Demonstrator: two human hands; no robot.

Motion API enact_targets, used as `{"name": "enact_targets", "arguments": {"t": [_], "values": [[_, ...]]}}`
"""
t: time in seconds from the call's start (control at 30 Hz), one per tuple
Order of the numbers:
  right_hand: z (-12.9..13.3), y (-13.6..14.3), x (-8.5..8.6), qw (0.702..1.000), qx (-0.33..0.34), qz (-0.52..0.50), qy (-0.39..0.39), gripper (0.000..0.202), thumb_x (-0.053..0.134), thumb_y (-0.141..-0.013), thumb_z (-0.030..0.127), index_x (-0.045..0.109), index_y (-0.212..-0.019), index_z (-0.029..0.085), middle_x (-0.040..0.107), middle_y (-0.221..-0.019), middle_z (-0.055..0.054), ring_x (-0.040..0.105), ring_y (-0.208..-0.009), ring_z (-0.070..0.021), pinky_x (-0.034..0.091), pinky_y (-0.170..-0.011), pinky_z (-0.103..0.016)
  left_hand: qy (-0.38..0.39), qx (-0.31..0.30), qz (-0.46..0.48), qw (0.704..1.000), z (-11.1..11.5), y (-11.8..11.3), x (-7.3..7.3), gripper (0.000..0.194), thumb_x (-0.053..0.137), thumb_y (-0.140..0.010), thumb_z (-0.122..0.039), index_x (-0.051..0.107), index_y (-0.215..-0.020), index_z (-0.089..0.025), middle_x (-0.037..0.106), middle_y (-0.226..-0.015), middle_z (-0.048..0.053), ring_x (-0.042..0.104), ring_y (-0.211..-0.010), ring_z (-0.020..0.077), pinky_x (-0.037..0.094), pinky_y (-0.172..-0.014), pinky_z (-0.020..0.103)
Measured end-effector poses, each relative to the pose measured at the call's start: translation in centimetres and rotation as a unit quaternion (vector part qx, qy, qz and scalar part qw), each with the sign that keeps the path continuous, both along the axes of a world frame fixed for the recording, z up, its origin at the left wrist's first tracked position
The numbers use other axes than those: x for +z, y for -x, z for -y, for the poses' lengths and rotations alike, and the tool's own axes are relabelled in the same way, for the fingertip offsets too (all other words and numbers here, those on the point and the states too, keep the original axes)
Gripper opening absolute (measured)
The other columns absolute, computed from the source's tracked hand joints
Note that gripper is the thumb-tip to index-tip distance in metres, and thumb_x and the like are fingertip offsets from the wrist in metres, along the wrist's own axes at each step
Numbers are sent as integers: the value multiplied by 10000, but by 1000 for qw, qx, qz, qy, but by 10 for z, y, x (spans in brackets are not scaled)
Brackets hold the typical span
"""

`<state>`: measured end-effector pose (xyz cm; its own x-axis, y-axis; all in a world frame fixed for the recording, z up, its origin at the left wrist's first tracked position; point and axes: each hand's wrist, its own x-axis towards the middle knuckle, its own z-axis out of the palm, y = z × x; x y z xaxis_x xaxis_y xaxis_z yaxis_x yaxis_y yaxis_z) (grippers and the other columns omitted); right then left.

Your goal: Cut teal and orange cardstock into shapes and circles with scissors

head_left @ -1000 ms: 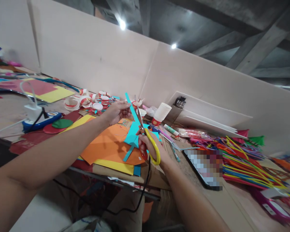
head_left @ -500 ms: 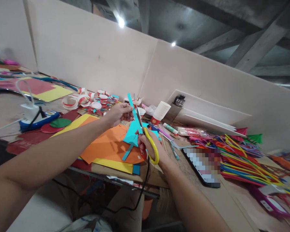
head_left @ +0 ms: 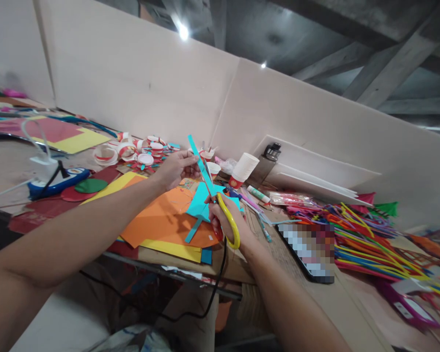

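A narrow turquoise paper strip (head_left: pixel 195 149) is pinched in my left hand (head_left: pixel 179 168), its free end pointing up and to the left. My right hand (head_left: pixel 223 215) grips scissors (head_left: pixel 231 226) with yellow and red handles. Their blades lie along the strip's lower part, and how far apart they are is hard to tell. Beneath the hands, turquoise paper (head_left: pixel 197 203) rests on orange sheets (head_left: pixel 150 220), with yellow sheets (head_left: pixel 174 249) under those.
Paper cups (head_left: pixel 245 168) are stacked by the wall, with cut cup pieces (head_left: pixel 126 150) to their left. A phone (head_left: pixel 304 254) and colourful pipe cleaners (head_left: pixel 366 244) lie on the right. A blue power strip (head_left: pixel 60 182) sits on the left.
My left hand has shifted slightly left and up, and the strip's upper end has moved with it. The scissors in my right hand have barely moved.
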<state>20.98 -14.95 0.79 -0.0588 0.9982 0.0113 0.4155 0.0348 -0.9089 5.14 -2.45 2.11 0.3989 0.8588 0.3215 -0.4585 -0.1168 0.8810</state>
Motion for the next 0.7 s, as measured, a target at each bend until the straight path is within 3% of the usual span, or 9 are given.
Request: {"name": "enact_targets", "arguments": {"t": [0.37,0.7], "values": [[2,0,1,1000,-18,18,-10,73,461,-759,239,391,-779,234,444,-500,81,420,-366,-87,328,-358,-195,3,-33,-28,999,7,-8,-9,248,687,-762,-277,500,-674,-140,600,-568,5,585,-483,111,462,-513,239],[-1,1,0,1000,-3,-8,-16,128,477,-795,341,420,-805,226,442,-556,78,390,-356,-66,302,-352,-192,38,-16,-3,999,5,-6,-2,217,668,-764,-242,510,-665,-130,600,-563,4,581,-469,96,448,-491,208]]}}
